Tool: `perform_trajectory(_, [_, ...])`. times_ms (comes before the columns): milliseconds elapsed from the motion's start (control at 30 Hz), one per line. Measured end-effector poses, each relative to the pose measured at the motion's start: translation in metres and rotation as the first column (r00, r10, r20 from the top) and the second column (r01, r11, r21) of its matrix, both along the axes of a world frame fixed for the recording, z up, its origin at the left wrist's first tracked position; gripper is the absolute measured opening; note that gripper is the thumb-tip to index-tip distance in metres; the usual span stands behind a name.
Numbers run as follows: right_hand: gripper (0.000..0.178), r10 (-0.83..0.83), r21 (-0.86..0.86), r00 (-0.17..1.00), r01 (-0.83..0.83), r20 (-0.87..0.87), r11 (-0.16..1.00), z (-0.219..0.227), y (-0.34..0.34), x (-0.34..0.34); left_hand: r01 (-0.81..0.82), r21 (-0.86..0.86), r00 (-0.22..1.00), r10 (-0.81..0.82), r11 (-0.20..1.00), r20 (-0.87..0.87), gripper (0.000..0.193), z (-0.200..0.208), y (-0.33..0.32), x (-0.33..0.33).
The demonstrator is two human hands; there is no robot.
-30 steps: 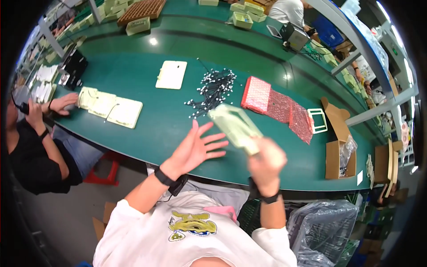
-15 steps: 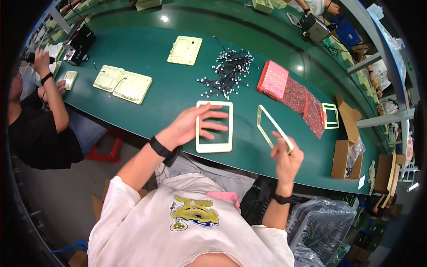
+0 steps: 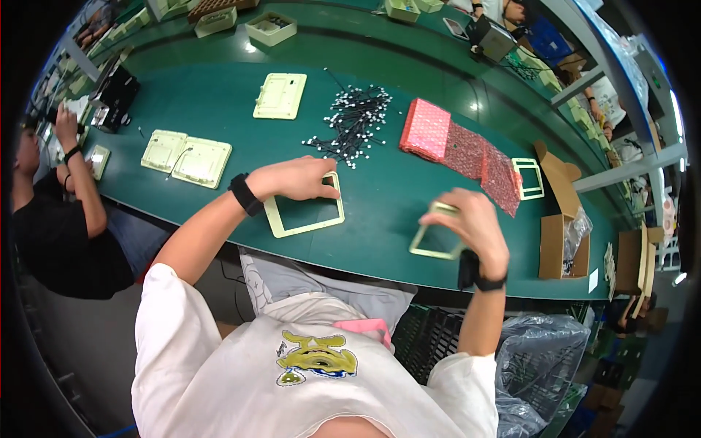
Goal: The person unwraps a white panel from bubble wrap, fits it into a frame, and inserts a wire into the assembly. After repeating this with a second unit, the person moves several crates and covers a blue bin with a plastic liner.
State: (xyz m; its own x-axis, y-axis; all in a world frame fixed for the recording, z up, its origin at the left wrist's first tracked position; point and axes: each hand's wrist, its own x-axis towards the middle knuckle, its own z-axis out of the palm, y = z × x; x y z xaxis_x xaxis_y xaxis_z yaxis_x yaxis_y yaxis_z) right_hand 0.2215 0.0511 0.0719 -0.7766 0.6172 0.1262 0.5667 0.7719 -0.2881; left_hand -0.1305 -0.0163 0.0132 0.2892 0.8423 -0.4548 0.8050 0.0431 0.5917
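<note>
At the near middle of the green table, my left hand (image 3: 299, 179) is closed over the far edge of a pale yellow-green rectangular plastic frame (image 3: 310, 228). That frame sits slightly turned, and its far left corner is under my palm. To the right, my right hand (image 3: 475, 223), a little blurred, grips a second such frame (image 3: 432, 254) by its far side. My fingers cover part of it, and I cannot tell whether it touches the table. Beyond my left hand lies a heap of short black cables with white ends (image 3: 354, 120).
Pale plastic housings (image 3: 280, 95) and a joined pair (image 3: 201, 162) lie to the left. Pink bubble wrap (image 3: 427, 131) trails toward another frame (image 3: 530, 178) and an open cardboard box (image 3: 553, 244). A co-worker (image 3: 66, 219) sits at far left. A plastic-lined crate (image 3: 540, 350) stands below right.
My left hand, spread over its frame before, has closed on the far edge, and that frame has turned. The right hand's frame has gone from steeply tilted to nearly flat.
</note>
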Motion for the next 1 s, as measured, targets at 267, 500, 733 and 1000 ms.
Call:
perform_trajectory(267, [0.063, 0.058, 0.165, 0.984, -0.086, 0.167, 0.982, -0.05, 0.012, -0.06, 0.138, 0.408, 0.981, -0.068, 0.903, -0.182, 0.079, -0.007, -0.05, 0.032])
perform_trajectory(500, [0.076, -0.343, 0.128, 0.92, 0.323, 0.188, 0.938, -0.073, -0.064, -0.041, 0.123, 0.499, 0.992, -0.09, 0.858, -0.089, 0.09, -0.017, -0.078, 0.016])
perform_trajectory(733, [0.07, 0.15, -0.022, 0.969, -0.149, 0.196, 0.989, -0.059, -0.026, -0.021, 0.043, 0.474, 0.99, -0.1, 0.88, 0.095, 0.07, 0.022, -0.043, 0.027])
perform_trajectory(1000, [0.058, -0.623, 0.05, 0.773, 0.631, -0.118, 0.774, -0.059, 0.169, 0.0, -0.236, 0.617, 0.961, 0.275, 0.75, 0.034, 0.078, 0.033, 0.187, 0.138])
